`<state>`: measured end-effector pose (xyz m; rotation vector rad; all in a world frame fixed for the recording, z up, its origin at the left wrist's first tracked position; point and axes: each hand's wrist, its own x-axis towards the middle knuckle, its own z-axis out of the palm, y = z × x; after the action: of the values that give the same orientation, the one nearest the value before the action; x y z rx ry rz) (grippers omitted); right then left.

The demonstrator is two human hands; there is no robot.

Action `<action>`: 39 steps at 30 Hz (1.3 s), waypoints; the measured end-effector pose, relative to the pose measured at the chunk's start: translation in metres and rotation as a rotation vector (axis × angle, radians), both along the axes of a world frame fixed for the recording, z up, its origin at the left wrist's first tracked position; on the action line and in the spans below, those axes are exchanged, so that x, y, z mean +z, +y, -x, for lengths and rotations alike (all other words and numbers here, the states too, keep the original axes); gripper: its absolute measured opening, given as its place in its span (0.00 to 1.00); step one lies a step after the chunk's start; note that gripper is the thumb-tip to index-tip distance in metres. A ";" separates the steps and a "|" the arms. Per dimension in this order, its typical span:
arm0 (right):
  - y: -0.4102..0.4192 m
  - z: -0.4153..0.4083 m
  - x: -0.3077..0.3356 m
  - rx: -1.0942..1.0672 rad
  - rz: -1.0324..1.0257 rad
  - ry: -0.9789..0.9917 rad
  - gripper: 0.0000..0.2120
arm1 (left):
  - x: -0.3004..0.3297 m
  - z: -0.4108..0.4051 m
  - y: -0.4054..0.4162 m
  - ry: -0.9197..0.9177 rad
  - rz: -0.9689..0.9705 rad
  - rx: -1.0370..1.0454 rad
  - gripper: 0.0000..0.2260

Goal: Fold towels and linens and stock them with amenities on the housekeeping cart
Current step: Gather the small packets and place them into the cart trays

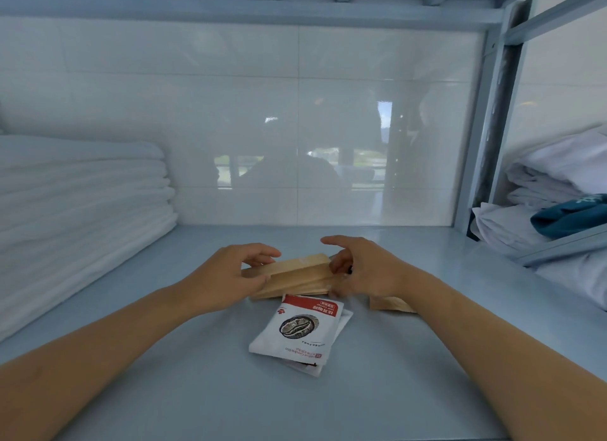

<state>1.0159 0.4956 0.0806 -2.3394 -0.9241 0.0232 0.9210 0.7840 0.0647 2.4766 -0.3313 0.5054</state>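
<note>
A stack of flat tan paper packets [295,276] lies on the pale blue shelf [197,391] in front of me. My left hand [230,273] grips the stack's left end, thumb above and fingers below. My right hand [364,269] holds its right end with curled fingers; the index finger points left above the stack. Just in front of the stack lie white coffee sachets [300,330] with a red band and a coffee-bean drawing. Another tan packet [391,304] shows under my right wrist. A pile of folded white towels [75,217] stands at the shelf's left.
Glossy white wall tiles [295,128] close the back of the shelf. A blue metal post [492,128] marks the right side; beyond it a neighbouring shelf holds crumpled white linens [558,174] and a teal cloth [568,217]. A shelf frame [249,10] runs overhead.
</note>
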 end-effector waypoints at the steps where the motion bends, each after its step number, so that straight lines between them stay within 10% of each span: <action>1: 0.001 0.000 -0.001 -0.001 -0.011 0.006 0.47 | 0.000 0.000 -0.001 0.002 -0.004 -0.009 0.17; 11: 0.002 0.002 0.001 0.022 0.127 -0.101 0.29 | -0.007 -0.002 -0.006 0.130 -0.159 -0.029 0.24; 39: 0.008 -0.004 -0.008 -0.010 0.114 -0.141 0.27 | 0.007 -0.001 0.018 0.213 -0.275 0.044 0.29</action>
<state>1.0197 0.5034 0.0729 -2.4763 -1.0029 -0.0973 0.9217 0.8021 0.0716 2.7788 -0.2753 0.2201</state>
